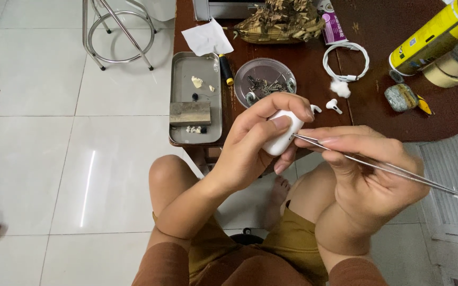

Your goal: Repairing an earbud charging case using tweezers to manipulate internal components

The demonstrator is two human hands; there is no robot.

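The earbud case (281,133) held in the left hand (250,153) is smooth, glossy white plastic, and the tweezers (393,170) in the right hand (369,175) are thin polished metal. The table (393,32) is dark, matt wood bearing a dull grey metal tray (178,79). The floor tiles (91,175) are glossy and reflective.

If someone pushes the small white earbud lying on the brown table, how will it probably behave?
The earbud looks tiny and smooth, so it would probably slide or roll easily. It seems very light. Lying near the table edge, it might drop off.
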